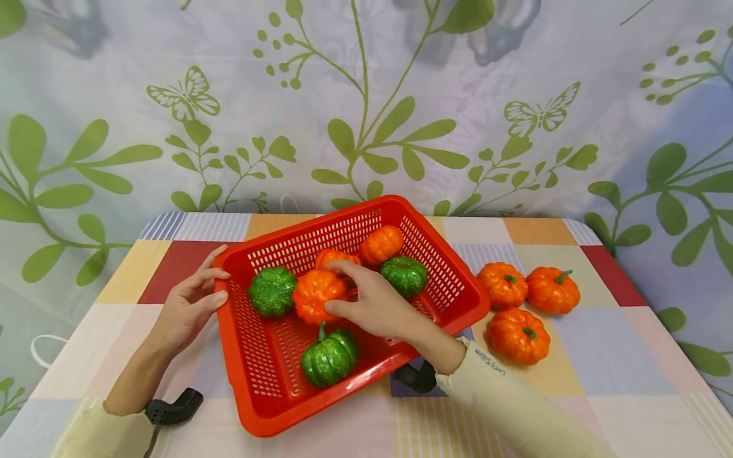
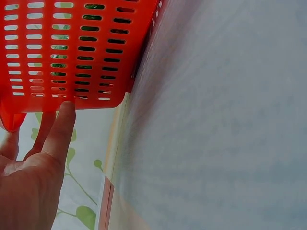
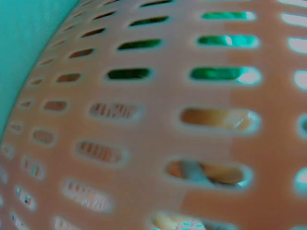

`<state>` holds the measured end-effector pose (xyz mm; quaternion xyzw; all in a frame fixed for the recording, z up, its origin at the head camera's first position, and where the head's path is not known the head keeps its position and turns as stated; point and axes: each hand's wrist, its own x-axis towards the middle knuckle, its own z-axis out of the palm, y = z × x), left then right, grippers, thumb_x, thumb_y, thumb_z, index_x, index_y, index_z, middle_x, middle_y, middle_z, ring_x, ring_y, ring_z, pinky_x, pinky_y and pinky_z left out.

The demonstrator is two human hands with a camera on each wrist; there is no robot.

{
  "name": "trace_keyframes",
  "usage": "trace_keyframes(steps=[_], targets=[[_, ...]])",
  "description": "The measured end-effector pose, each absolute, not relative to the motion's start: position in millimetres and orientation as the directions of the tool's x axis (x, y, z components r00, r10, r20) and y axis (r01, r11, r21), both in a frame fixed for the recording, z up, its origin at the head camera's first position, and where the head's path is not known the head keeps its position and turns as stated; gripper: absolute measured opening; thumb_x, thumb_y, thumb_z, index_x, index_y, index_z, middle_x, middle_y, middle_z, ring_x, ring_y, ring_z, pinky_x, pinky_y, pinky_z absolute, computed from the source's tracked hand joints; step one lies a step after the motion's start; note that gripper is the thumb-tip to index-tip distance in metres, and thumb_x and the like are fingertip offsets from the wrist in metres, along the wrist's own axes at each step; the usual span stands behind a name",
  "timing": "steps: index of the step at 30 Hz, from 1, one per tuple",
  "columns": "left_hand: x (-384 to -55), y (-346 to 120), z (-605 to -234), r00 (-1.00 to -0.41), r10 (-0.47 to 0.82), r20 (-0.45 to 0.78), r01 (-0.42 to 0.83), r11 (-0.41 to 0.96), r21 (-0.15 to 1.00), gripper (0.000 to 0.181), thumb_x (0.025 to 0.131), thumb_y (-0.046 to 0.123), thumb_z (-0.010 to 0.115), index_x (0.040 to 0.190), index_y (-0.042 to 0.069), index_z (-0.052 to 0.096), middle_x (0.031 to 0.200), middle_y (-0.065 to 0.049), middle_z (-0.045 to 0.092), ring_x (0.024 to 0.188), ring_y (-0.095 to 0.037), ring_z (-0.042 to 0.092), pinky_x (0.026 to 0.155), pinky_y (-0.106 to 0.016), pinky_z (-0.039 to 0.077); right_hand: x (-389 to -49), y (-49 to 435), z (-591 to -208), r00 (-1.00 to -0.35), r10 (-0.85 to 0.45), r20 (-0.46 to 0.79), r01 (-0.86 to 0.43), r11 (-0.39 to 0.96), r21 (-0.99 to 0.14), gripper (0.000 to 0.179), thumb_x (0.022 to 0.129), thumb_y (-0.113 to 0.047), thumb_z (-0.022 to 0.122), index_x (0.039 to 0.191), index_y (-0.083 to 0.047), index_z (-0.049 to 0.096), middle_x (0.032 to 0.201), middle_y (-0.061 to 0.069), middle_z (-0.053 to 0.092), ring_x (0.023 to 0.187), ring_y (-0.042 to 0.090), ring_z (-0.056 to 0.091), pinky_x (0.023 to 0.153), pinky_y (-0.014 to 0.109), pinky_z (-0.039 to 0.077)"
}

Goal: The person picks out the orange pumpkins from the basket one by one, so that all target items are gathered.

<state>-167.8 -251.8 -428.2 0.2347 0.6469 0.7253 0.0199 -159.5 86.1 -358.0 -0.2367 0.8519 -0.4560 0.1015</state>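
A red plastic basket (image 1: 366, 388) with slotted walls sits at an angle on the table. Inside it my right hand (image 1: 375, 302) pinches an orange toy pumpkin (image 1: 314, 298) between thumb and fingers. Around that pumpkin lie green pumpkins (image 1: 273, 292) and two other orange ones, one (image 1: 382, 244) near the back wall and one (image 1: 336, 256) partly hidden by the hand. My left hand (image 1: 191, 305) touches the basket's left rim with extended fingers (image 2: 62, 129). In the right wrist view, the slotted basket wall (image 3: 163, 91) fills the picture and hides the right hand.
Three orange pumpkins (image 1: 518, 336) stand close together on the patchwork tablecloth (image 1: 618, 356), right of the basket. Behind the table hangs a curtain (image 1: 366, 114) with a leaf and butterfly print. A black wrist device (image 1: 174, 407) shows at the left cuff.
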Motion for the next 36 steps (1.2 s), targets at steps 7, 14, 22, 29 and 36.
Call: trace_keyframes(steps=[7,14,22,29,36], targets=[[-169,-252,-429,-0.888,0.335,0.316,0.274,-0.167,0.947,0.033,0.096,-0.012,0.042,0.123,0.0,0.057,0.163,-0.006,0.016,0.132,-0.021,0.039,0.088,-0.032,0.054,-160,90,-357,-0.879,-0.47,0.077,-0.323,0.472,-0.82,0.064,0.08,-0.014,0.078,0.137,-0.002,0.052,0.123,0.006,0.055,0.104,0.019,0.054,0.09,0.035,0.049],[-168,-251,-430,-0.887,0.336,0.318,0.275,-0.17,0.946,0.035,0.096,-0.013,0.042,0.123,0.003,0.059,0.162,-0.004,0.017,0.132,-0.021,0.038,0.088,-0.032,0.054,-158,93,-356,-0.85,-0.517,0.096,-0.318,0.36,-0.877,0.06,0.084,-0.007,0.076,0.136,-0.003,0.047,0.131,0.008,0.054,0.11,0.022,0.056,0.094,0.036,0.049],[-167,-251,-429,-0.888,0.331,0.318,0.28,-0.16,0.947,0.035,0.096,-0.012,0.044,0.124,0.003,0.059,0.163,-0.004,0.017,0.132,-0.021,0.041,0.088,-0.033,0.053,-159,95,-355,-0.831,-0.551,0.075,-0.299,0.329,-0.896,0.068,0.086,-0.004,0.074,0.145,-0.006,0.041,0.131,0.007,0.053,0.109,0.022,0.055,0.091,0.036,0.051],[-167,-251,-430,-0.886,0.334,0.321,0.281,-0.164,0.946,0.037,0.096,-0.012,0.043,0.124,0.006,0.06,0.163,-0.004,0.017,0.132,-0.021,0.04,0.088,-0.033,0.053,-152,104,-352,-0.852,-0.522,0.032,-0.259,0.368,-0.893,0.074,0.081,-0.004,0.076,0.147,-0.008,0.042,0.131,0.005,0.053,0.11,0.02,0.055,0.092,0.035,0.051],[-168,-252,-429,-0.884,0.339,0.321,0.276,-0.176,0.945,0.038,0.096,-0.012,0.043,0.124,0.006,0.06,0.162,-0.004,0.017,0.132,-0.021,0.04,0.088,-0.033,0.053,-144,114,-348,-0.822,-0.565,0.073,-0.275,0.28,-0.92,0.071,0.083,0.002,0.073,0.145,-0.014,0.042,0.13,0.007,0.053,0.11,0.022,0.055,0.091,0.036,0.051]])
